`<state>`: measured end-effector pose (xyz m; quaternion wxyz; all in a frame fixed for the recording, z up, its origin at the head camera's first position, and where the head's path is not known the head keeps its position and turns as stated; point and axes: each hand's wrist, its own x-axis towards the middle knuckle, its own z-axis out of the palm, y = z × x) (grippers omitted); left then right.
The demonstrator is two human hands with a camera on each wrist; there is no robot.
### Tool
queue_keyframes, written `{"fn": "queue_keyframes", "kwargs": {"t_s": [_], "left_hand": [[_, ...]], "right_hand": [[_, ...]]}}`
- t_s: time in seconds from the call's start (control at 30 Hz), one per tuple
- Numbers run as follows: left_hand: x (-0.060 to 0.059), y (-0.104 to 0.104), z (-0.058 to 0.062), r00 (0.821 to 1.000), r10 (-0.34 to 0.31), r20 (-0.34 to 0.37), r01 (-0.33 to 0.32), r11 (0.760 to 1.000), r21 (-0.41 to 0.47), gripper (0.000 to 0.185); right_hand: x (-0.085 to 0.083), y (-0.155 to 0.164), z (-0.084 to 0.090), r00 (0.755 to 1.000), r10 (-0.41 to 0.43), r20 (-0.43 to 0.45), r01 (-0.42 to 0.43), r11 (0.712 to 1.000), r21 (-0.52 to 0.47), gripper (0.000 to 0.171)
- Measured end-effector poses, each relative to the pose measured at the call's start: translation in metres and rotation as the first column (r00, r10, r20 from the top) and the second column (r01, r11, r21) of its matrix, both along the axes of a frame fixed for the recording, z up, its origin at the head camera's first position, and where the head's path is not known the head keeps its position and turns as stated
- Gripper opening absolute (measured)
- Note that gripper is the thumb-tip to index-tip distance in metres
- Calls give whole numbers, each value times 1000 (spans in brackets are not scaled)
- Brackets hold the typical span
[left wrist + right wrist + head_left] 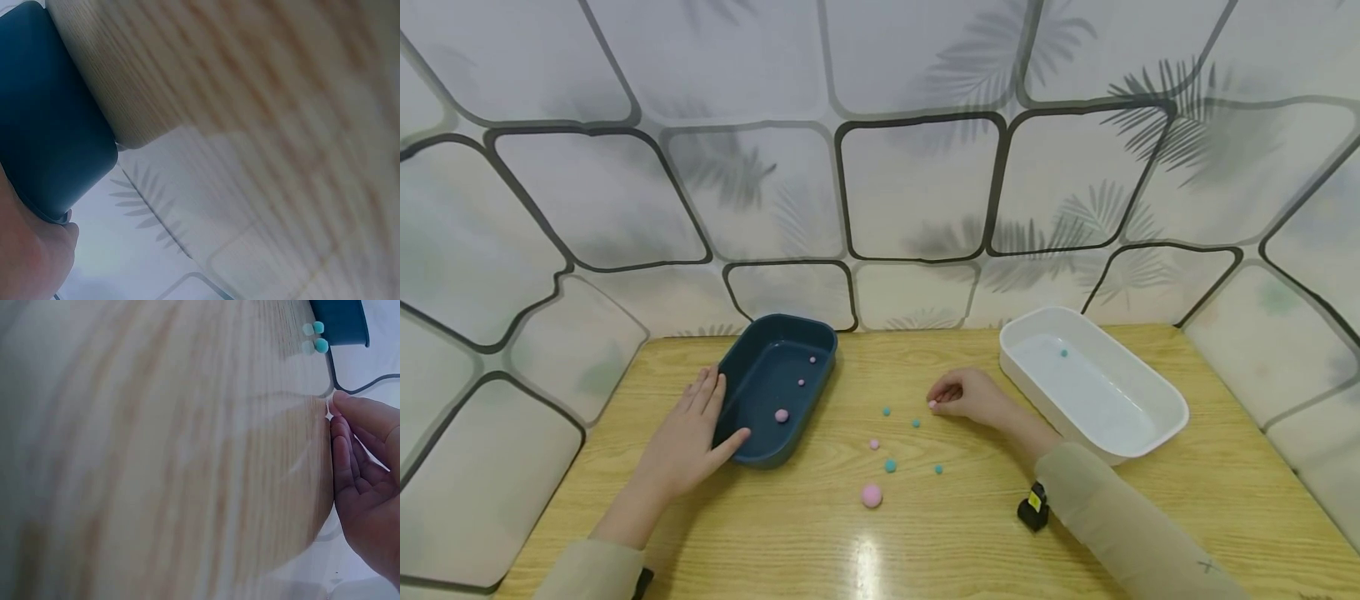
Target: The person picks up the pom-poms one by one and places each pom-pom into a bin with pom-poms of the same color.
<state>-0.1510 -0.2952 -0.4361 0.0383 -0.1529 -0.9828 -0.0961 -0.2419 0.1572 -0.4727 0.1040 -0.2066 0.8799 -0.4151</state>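
Note:
My left hand [681,446] rests against the left side of a dark blue tray [737,454], its fingers straight along the rim and the thumb over the near corner. Inside that tray lie pink balls, the largest of them one pink ball [782,416]. Over the middle of the table my right hand [977,398] pinches a tiny pink ball [932,405] between thumb and fingertips, low at the tabletop in the right wrist view. To its left are a small teal ball [916,423] and another teal ball [887,412].
A white tray [1018,367] stands at the right behind my right forearm, with one teal ball [1063,353] inside. Nearer on the wooden table [790,542] lie a large pink ball [872,496], a smaller pink ball [874,444] and teal balls [891,466]. A patterned wall [917,192] closes the back.

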Motion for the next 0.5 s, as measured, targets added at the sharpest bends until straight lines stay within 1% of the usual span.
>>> {"fn": "queue_keyframes", "kwargs": {"t_s": [0.27,0.5], "left_hand": [[-1,0,0,1000,1,11,0,1000,-1,97],[0,1,1,1000,-1,14,1,1000,3,97]], "right_hand": [[-1,0,0,1000,-23,2,23,1000,12,13],[-3,-4,6,999,-39,17,38,998,47,12]]}}
